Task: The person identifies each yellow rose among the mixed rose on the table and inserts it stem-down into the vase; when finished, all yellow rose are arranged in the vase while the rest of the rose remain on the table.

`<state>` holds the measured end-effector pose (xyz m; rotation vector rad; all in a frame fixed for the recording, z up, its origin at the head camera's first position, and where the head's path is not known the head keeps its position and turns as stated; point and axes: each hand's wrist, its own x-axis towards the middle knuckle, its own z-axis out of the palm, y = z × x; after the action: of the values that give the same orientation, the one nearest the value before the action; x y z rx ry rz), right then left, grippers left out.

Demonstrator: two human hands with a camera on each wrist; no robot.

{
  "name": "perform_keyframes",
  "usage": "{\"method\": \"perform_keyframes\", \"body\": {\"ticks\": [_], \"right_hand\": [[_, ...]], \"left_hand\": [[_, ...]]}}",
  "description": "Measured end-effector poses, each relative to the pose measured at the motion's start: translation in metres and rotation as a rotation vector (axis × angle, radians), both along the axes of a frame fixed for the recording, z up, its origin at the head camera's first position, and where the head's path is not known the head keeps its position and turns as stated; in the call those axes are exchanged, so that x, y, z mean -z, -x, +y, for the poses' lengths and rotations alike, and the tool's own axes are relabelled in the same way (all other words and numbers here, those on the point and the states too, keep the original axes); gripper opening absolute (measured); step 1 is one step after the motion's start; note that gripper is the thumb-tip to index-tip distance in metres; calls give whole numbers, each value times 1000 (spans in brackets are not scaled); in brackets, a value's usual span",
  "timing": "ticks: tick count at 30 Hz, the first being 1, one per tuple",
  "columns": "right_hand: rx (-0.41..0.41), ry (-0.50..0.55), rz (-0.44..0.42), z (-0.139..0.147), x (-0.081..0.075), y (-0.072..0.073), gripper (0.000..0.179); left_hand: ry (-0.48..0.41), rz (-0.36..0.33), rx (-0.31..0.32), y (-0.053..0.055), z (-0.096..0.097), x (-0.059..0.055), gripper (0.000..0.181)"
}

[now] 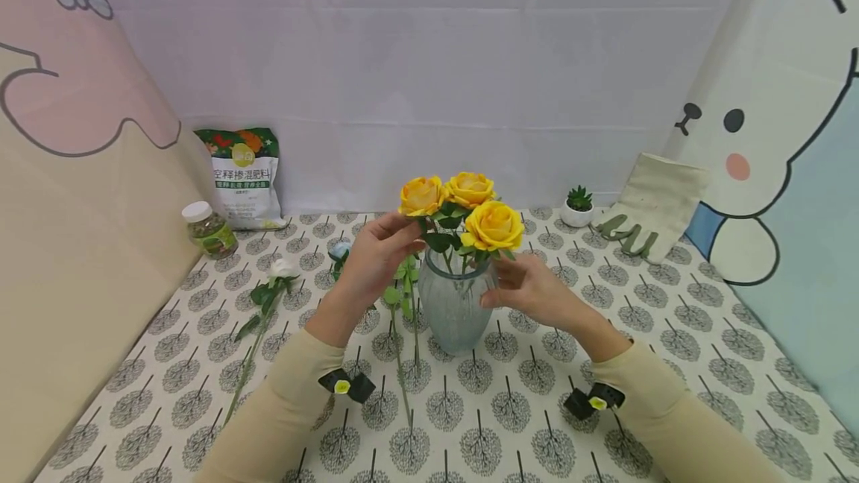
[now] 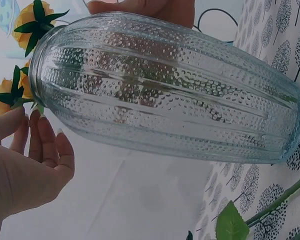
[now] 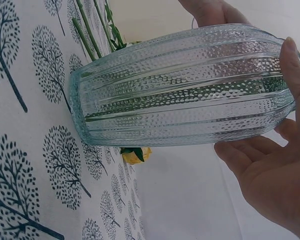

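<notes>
Three yellow roses [image 1: 494, 226] stand in a clear ribbed glass vase [image 1: 455, 311], their blooms above the rim and green stems inside. My left hand [image 1: 376, 253] is at the leftmost yellow rose [image 1: 421, 196], thumb and fingertips pinching it just under the bloom, close to the rim, as the left wrist view shows. My right hand [image 1: 537, 293] holds the vase at its upper right side, with the thumb [image 3: 294, 65] on the near face and the other fingers round the back. The vase stands upright on the patterned cloth.
Left of the vase lie a white rose [image 1: 283, 268], a pale blue flower [image 1: 340, 250] and leafy green stems [image 1: 400, 364]. Behind are a lidded jar [image 1: 211, 231] and a fertilizer bag [image 1: 244, 179]. A potted succulent [image 1: 577, 207] and gloves [image 1: 654, 203] are at the back right.
</notes>
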<state>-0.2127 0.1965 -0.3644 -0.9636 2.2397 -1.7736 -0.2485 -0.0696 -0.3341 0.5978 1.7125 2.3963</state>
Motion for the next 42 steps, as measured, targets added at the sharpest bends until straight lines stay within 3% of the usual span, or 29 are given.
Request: {"method": "perform_keyframes", "body": {"ticks": [7,12,17,20,27,32,42], "right_hand": [[16,-15,-7,0,-2,-1,71],[30,-24,-7,1,-3,-2,71],[24,-18,-15,1,-3,-3,70],[23,-23,-18,0,-3,-3,70],[36,-33,3,2,-5,-2,69],[23,-19,-15,1,-4,-2,65],[12,-22,5,0,-1,-4,63]], "left_hand": [[-51,-31,-79,9,-14,5,21],[7,-35,-130,23,-18,19,13],[198,-36,-183,37,-21,38,29],[299,-66,-201,42,-21,44,32],[432,-106,-287,56,-15,48,24],[617,-94,-358,68,-10,58,15],[953,-15,-340,82,-3,70,17]]}}
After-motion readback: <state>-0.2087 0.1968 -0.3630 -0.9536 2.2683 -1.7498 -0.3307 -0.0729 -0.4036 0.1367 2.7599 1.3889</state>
